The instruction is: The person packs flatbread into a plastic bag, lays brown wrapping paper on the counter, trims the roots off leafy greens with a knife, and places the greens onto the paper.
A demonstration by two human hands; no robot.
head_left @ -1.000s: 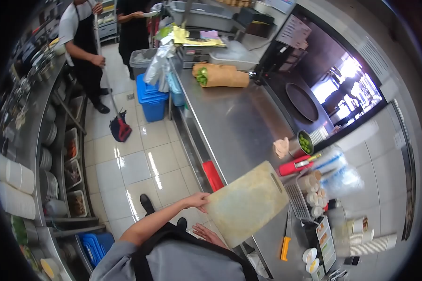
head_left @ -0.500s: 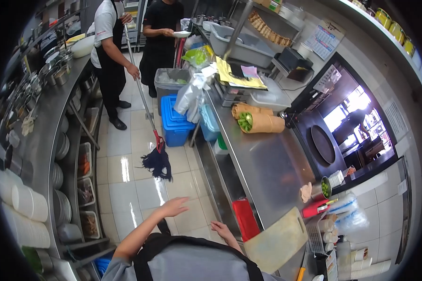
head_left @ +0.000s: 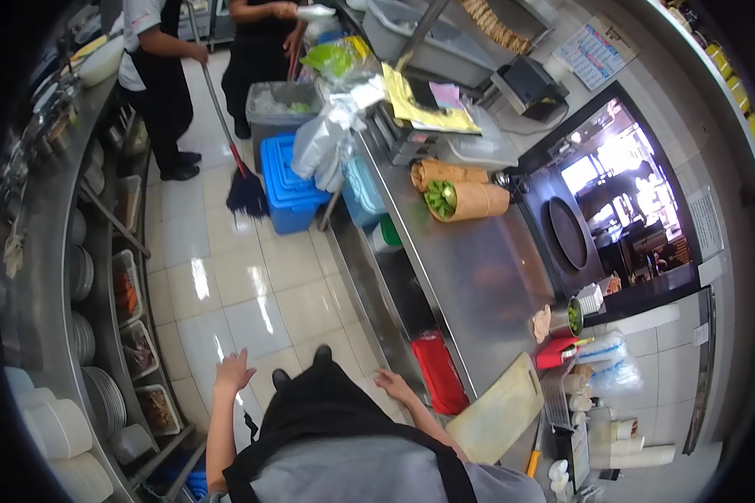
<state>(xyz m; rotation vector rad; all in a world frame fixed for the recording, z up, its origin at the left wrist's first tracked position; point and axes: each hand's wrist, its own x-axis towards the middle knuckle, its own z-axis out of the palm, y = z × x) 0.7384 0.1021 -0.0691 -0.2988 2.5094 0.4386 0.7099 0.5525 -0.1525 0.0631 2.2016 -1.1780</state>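
Over the tiled floor, my left hand [head_left: 234,373] hangs out to the side with its fingers spread and nothing in it. My right hand [head_left: 392,386] is held low beside the steel counter, empty, with loosely bent fingers apart. Nearest to it is a red container [head_left: 439,375] on the shelf under the counter. A worn cutting board [head_left: 502,411] lies at the counter's near corner, to the right of that hand. Beside the board rests a knife with an orange handle [head_left: 533,462]. My black shoes [head_left: 322,355] show below my apron.
Ahead, a person in a white shirt [head_left: 155,75] holds a mop [head_left: 247,194] on the floor; another in black [head_left: 264,50] holds a white dish. A blue bin [head_left: 294,189] stands by the counter [head_left: 486,277]. Shelves with stacked plates [head_left: 105,401] line the left.
My left hand has swung left and back toward my side, while my right hand stays low by the counter. My shoes have come into view. The mop has moved away from me.
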